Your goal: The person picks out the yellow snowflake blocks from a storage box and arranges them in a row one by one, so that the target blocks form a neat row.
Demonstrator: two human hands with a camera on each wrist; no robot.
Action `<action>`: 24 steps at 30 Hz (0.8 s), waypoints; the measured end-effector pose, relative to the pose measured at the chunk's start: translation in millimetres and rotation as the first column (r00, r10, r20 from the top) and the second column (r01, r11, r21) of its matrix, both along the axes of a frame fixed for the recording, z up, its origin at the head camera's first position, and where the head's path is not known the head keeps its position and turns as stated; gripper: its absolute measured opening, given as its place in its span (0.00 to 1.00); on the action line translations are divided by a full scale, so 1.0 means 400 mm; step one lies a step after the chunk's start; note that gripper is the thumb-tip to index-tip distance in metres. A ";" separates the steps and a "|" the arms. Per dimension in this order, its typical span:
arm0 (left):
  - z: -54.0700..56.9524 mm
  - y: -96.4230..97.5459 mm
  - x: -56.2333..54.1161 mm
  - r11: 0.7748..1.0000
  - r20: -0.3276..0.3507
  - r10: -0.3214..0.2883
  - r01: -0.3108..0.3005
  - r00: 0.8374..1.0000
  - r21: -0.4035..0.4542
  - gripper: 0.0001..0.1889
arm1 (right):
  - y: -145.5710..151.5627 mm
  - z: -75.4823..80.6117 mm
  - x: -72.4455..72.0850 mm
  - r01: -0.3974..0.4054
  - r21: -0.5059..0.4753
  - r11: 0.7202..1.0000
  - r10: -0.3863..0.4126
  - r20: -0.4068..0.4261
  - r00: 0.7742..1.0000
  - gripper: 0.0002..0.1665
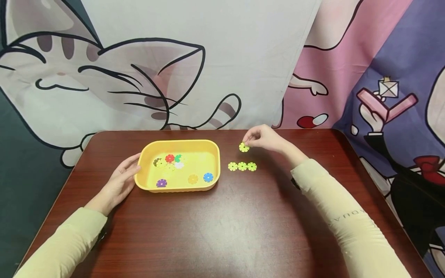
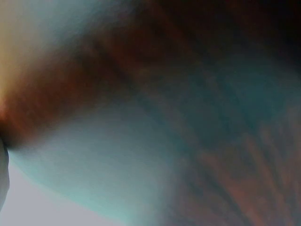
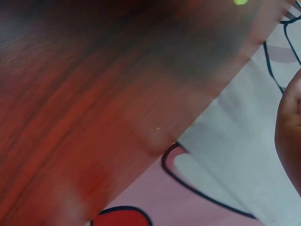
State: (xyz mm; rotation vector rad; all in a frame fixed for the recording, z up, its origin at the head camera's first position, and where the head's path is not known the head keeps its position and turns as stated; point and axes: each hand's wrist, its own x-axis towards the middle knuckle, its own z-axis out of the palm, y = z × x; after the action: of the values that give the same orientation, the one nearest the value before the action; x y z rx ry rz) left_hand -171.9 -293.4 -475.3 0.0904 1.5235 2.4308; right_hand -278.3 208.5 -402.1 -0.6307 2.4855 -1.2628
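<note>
With its thumb and fingertips, my right hand (image 1: 265,138) pinches a yellow-green flower-shaped plastic disc (image 1: 244,148) near the table's back edge. Just in front of it, three yellow-green discs (image 1: 242,166) lie side by side in a row. My left hand (image 1: 119,182) holds the left end of a yellow plastic basin (image 1: 177,189), thumb at the rim. Inside the basin are several loose discs, among them a red (image 1: 169,158), a purple (image 1: 161,183) and a blue one (image 1: 208,177). The left wrist view is too blurred to show the grip.
The dark reddish wooden table (image 1: 215,235) ends at the back against a cartoon-printed cloth (image 1: 243,58). In the right wrist view, part of the right hand (image 3: 289,127) shows at the right edge, beyond the table's edge.
</note>
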 end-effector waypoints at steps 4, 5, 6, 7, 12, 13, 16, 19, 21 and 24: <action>0.000 0.000 0.000 1.000 0.013 0.005 -0.005 1.000 -0.008 0.22 | 0.036 -0.016 0.008 -0.010 0.025 1.000 0.010 0.021 1.000 0.04; -0.001 -0.001 0.000 1.000 0.015 0.005 -0.005 1.000 -0.012 0.22 | 0.044 -0.019 0.011 -0.014 0.031 0.999 0.013 0.031 0.999 0.04; 0.000 -0.001 0.000 1.000 0.017 0.006 -0.005 1.000 -0.014 0.22 | 0.051 -0.023 0.014 -0.020 0.036 0.999 0.019 0.039 0.999 0.04; 0.000 -0.001 0.000 1.000 0.019 0.005 -0.005 1.000 -0.016 0.22 | 0.060 -0.027 0.016 -0.031 0.042 0.999 0.029 0.046 0.999 0.04; -0.001 -0.002 0.000 1.000 0.016 0.005 -0.004 1.000 -0.026 0.21 | 0.094 -0.043 0.028 -0.085 0.069 0.994 0.079 0.090 0.993 0.05; -0.001 -0.002 -0.001 1.000 0.015 0.005 -0.005 1.000 -0.031 0.21 | 0.100 -0.047 0.029 -0.093 0.075 0.993 0.085 0.100 0.991 0.05; -0.001 -0.002 -0.001 0.999 0.018 0.008 -0.007 1.000 -0.034 0.21 | 0.117 -0.059 0.033 -0.104 0.091 0.990 0.092 0.130 0.987 0.05; 0.000 -0.001 -0.001 1.000 0.021 0.009 -0.008 1.000 -0.029 0.21 | 0.129 -0.068 0.037 -0.115 0.107 0.988 0.099 0.145 0.985 0.05; 0.001 -0.002 -0.001 0.999 0.023 0.011 -0.010 1.000 -0.034 0.21 | 0.133 -0.071 0.039 -0.125 0.121 0.985 0.108 0.136 0.985 0.05; 0.002 -0.001 -0.001 0.999 0.029 0.015 -0.013 0.999 -0.049 0.21 | 0.138 -0.081 0.042 -0.131 0.167 0.977 0.115 0.100 0.988 0.03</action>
State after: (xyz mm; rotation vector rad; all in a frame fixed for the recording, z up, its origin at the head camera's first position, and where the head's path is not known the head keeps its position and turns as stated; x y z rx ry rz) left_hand -172.3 -293.9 -474.7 0.0340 1.5748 2.3930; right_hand -261.4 263.7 -434.5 -0.6578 2.4087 -0.9951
